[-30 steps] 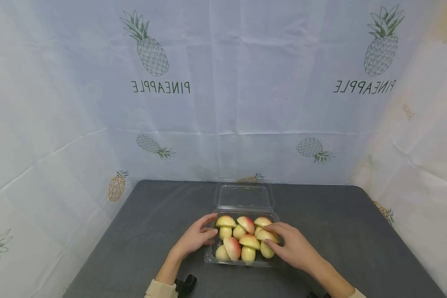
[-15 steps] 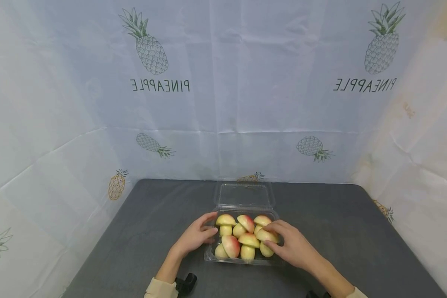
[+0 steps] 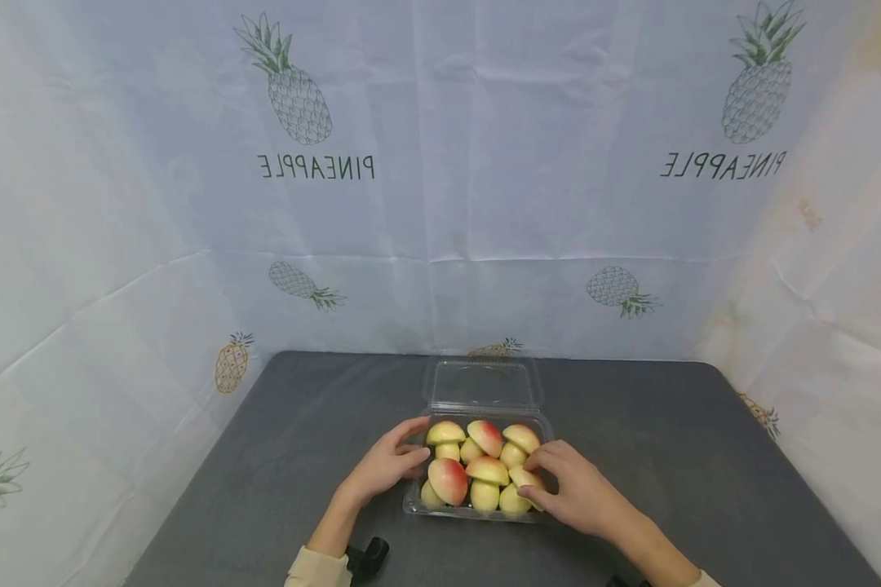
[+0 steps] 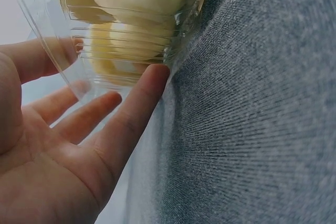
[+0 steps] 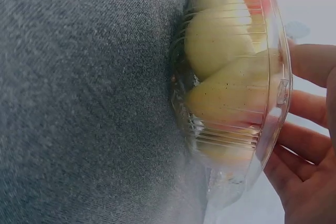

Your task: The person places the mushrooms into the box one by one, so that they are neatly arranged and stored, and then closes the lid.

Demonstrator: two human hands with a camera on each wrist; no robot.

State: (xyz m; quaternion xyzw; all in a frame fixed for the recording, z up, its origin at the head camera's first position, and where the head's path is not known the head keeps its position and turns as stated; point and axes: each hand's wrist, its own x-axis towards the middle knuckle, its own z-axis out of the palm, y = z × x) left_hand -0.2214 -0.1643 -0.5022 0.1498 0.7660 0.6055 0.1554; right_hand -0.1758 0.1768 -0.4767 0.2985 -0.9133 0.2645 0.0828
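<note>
A clear plastic clamshell box point(image 3: 451, 512) holds several yellow mushrooms point(image 3: 488, 471) with red-blushed caps, in two rows. My left hand point(image 3: 383, 466) touches the box's left side, its fingers loosely extended along the ribbed wall point(image 4: 126, 51) in the left wrist view. At the front right corner my right hand point(image 3: 583, 492) pinches a mushroom point(image 3: 524, 476) between thumb and fingers. That mushroom lies tilted, its far side partly hidden by the fingers. In the right wrist view, mushrooms point(image 5: 218, 43) show through the box wall, the fingers beyond the rim.
The box's hinged lid point(image 3: 483, 385) lies folded back toward the far edge of the dark grey table point(image 3: 338, 399). White cloth walls point(image 3: 440, 204) printed with pineapples stand behind and at both sides. A black wrist mount point(image 3: 369, 558) sits at the left wrist.
The right hand has drawn the right front mushroom toward the near right and tilted it. Front-row mushrooms have shifted left, and the back right one shows more fully. The left hand stays put.
</note>
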